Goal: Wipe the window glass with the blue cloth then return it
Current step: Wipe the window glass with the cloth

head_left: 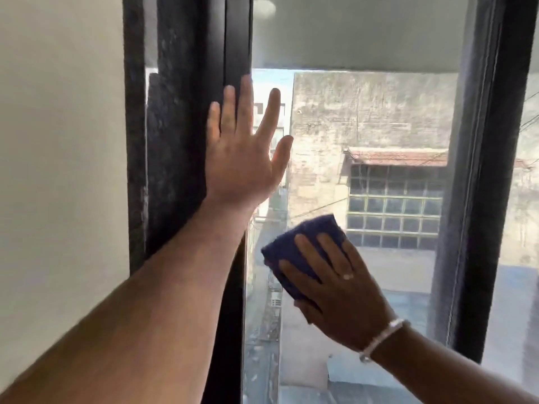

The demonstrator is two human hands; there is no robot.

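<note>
The window glass (379,135) fills the middle of the head view, between dark frame posts. A folded blue cloth (303,237) lies flat against the lower part of the pane. My right hand (341,290) presses on the cloth with fingers spread, a pale bracelet on its wrist. My left hand (242,153) rests flat and open, fingers apart, half on the dark left frame post (186,141) and half on the glass, above and to the left of the cloth.
A cream wall (58,170) runs along the left. A second dark frame post (478,170) stands on the right, with another pane beyond it. Weathered buildings and rooftops show through the glass.
</note>
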